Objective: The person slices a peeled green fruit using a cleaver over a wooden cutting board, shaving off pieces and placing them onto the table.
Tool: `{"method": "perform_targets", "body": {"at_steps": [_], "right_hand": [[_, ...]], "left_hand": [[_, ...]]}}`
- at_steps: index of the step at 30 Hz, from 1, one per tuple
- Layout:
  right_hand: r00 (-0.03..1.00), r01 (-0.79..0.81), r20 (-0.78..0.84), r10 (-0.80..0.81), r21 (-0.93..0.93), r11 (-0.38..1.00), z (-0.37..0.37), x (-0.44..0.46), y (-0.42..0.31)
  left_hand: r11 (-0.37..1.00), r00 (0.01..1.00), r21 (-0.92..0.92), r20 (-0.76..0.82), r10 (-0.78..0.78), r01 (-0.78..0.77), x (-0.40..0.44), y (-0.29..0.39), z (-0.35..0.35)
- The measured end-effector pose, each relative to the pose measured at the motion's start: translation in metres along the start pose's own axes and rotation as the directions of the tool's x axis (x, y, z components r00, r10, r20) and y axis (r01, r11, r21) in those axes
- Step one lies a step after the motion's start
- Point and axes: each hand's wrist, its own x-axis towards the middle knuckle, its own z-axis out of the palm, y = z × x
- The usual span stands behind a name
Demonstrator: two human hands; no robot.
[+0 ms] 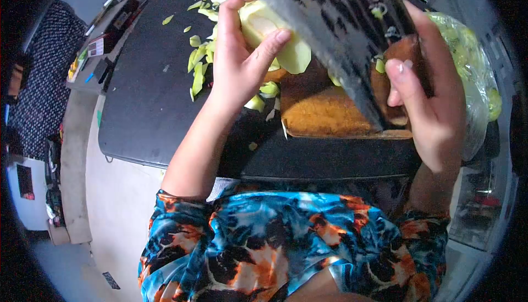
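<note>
A peeled, pale green fruit is gripped in my left hand, with the thumb across its pale inner side. Its exact kind is unclear. My right hand is closed around the handle end of a large cleaver. The cleaver's broad dark blade is raised and tilted, its edge toward the fruit; the blade hides part of what lies behind it. Bits of green stick to the blade. Under both hands lies a wooden cutting board, partly covered from view by the blade.
Green peelings are scattered over the black table, left of and beyond my left hand. A clear plastic bag with green produce stands at the right, behind my right hand. A cluttered ledge runs along the left.
</note>
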Motion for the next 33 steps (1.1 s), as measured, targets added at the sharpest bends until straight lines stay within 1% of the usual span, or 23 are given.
{"method": "perform_targets", "body": {"at_steps": [2, 3, 8, 9, 10, 12, 13, 14, 16, 17, 20, 21, 24, 25, 28, 31, 33], "right_hand": [[0.999, 0.041, 0.034, -0.038, -0.093, 0.995, -0.001, 0.004, 0.005], [0.998, 0.057, 0.046, -0.051, -0.129, 0.99, -0.002, 0.004, 0.008], [0.993, 0.076, 0.107, -0.053, -0.223, 0.972, -0.008, 0.006, 0.022], [0.991, 0.068, 0.127, -0.041, -0.22, 0.973, -0.01, 0.006, 0.026], [0.989, 0.052, 0.144, -0.022, -0.208, 0.977, -0.01, 0.006, 0.03], [0.987, -0.017, 0.155, 0.031, -0.091, 0.996, -0.012, 0.003, 0.042], [0.988, -0.046, 0.15, 0.044, 0.009, 0.999, -0.01, 0.0, 0.049], [0.988, -0.072, 0.145, 0.056, 0.109, 0.991, -0.008, -0.003, 0.056], [0.967, -0.183, 0.221, 0.127, 0.255, 0.949, -0.006, -0.006, 0.066], [0.953, -0.24, 0.246, 0.174, 0.27, 0.932, -0.003, -0.009, 0.065], [0.962, -0.251, 0.185, 0.199, 0.325, 0.912, 0.005, -0.015, 0.07], [0.965, -0.248, 0.173, 0.2, 0.329, 0.911, 0.006, -0.016, 0.073], [0.936, -0.267, 0.293, 0.194, 0.234, 0.935, -0.007, -0.015, 0.075], [0.921, -0.31, 0.306, 0.24, 0.206, 0.928, -0.009, -0.016, 0.07], [0.9, -0.338, 0.328, 0.287, 0.112, 0.934, -0.007, -0.019, 0.067], [0.891, -0.376, 0.32, 0.321, 0.127, 0.918, 0.001, -0.021, 0.065], [0.911, -0.355, 0.3, 0.281, 0.226, 0.907, 0.009, -0.025, 0.07]], "left_hand": [[0.996, 0.997, -0.059, 0.039, -0.071, 0.073, 0.001, 0.006, -0.001], [0.998, 0.998, -0.034, 0.043, -0.053, 0.054, 0.002, 0.005, -0.003], [0.992, 0.994, -0.069, 0.038, -0.099, 0.102, 0.001, 0.011, -0.006], [0.992, 0.994, -0.068, 0.039, -0.104, 0.106, 0.001, 0.012, -0.006], [0.986, 0.992, -0.11, 0.028, -0.121, 0.123, 0.001, 0.012, -0.005], [0.969, 0.988, -0.192, 0.01, -0.156, 0.155, 0.001, 0.013, -0.003], [0.956, 0.986, -0.246, 0.005, -0.165, 0.161, 0.0, 0.011, 0.0], [0.92, 0.966, -0.302, 0.017, -0.257, 0.25, -0.002, 0.008, 0.002], [0.813, 0.899, -0.406, 0.058, -0.434, 0.418, -0.009, 0.006, 0.007], [0.806, 0.876, -0.38, 0.025, -0.482, 0.454, -0.01, 0.007, 0.013], [0.61, 0.806, -0.573, 0.165, -0.568, 0.548, -0.01, 0.004, 0.016], [0.584, 0.772, -0.559, 0.174, -0.612, 0.589, -0.008, 0.007, 0.019], [0.496, 0.724, -0.552, 0.341, -0.599, 0.67, -0.011, 0.004, 0.009], [0.523, 0.73, -0.545, 0.278, -0.625, 0.655, -0.01, 0.007, 0.013], [0.585, 0.748, -0.504, 0.213, -0.629, 0.636, -0.013, 0.002, 0.015], [0.55, 0.723, -0.554, 0.148, -0.675, 0.626, -0.014, 0.001, 0.02], [0.523, 0.722, -0.614, 0.113, -0.683, 0.591, -0.014, 0.001, 0.023]]}}
